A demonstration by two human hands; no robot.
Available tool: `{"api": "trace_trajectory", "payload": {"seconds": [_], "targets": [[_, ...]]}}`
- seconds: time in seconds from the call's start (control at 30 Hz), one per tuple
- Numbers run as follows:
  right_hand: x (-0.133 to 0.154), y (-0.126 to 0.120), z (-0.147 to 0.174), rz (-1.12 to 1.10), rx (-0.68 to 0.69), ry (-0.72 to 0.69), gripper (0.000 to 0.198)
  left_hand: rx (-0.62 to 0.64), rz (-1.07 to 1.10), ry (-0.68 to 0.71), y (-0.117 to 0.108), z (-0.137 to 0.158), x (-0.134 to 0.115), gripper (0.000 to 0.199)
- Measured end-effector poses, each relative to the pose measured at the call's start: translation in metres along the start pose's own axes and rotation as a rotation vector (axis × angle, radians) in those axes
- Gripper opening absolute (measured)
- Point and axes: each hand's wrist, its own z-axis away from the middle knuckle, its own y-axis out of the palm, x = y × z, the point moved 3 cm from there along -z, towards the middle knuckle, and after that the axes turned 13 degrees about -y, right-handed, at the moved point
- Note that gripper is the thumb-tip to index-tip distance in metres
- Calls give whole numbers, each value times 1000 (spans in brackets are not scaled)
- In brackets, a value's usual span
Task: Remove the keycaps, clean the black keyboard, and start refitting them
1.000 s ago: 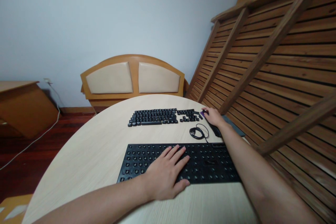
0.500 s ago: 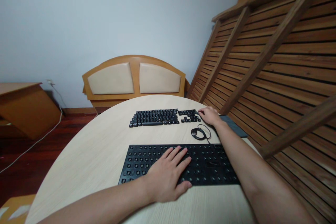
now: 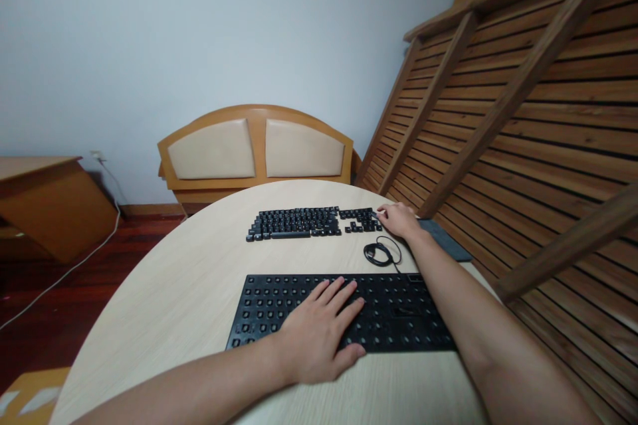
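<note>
A black keyboard base (image 3: 399, 332), its keycaps off and its switch posts bare, lies across the near part of the round table. My left hand (image 3: 319, 332) rests flat on its middle with fingers spread. Farther back, loose black keycaps (image 3: 299, 220) are laid out in keyboard order, with a smaller group of keycaps (image 3: 359, 220) to their right. At the right edge of that group is my right hand (image 3: 397, 219), fingers curled and thumb drawn in; something small and pale shows at the fingertips, too small to name. A coiled black cable (image 3: 379, 254) runs to the base.
A flat dark grey item (image 3: 443, 240) lies beyond my right forearm. Slatted wooden panels (image 3: 523, 126) lean close on the right. Behind the round table (image 3: 174, 305) stands a padded headboard (image 3: 259, 146). A wooden desk (image 3: 44, 206) and a white cord (image 3: 74, 272) are at left.
The view has shifted very slightly. My right fingertips have moved a little at the keycaps' right edge; my left hand stays on the keyboard base.
</note>
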Motion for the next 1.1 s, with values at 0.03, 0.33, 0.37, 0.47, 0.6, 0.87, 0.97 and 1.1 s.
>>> {"api": "trace_trajectory", "payload": {"seconds": [0.03, 0.33, 0.37, 0.47, 0.6, 0.87, 0.97, 1.1], "targets": [[0, 0, 0, 2, 1, 6, 32, 1, -1, -1, 0, 0, 0, 70], [1, -1, 0, 1, -3, 32, 30, -9, -3, -4, 1, -1, 0, 70], [2, -2, 0, 1, -6, 30, 30, -9, -3, -3, 1, -1, 0, 70], [2, -2, -2, -3, -10, 25, 29, -3, -6, -5, 1, 0, 0, 70], [2, 2, -7, -10, -7, 46, 28, 2, -10, -11, 1, 0, -1, 70], [2, 5, -8, -28, -6, 79, 29, -11, -10, 5, 1, 0, 0, 70], [2, 1, -6, -30, -8, 82, 32, -20, -12, 14, 0, 0, 0, 69], [-5, -8, -1, -18, -19, 134, 36, -17, -11, 5, 0, 0, 0, 69]]}}
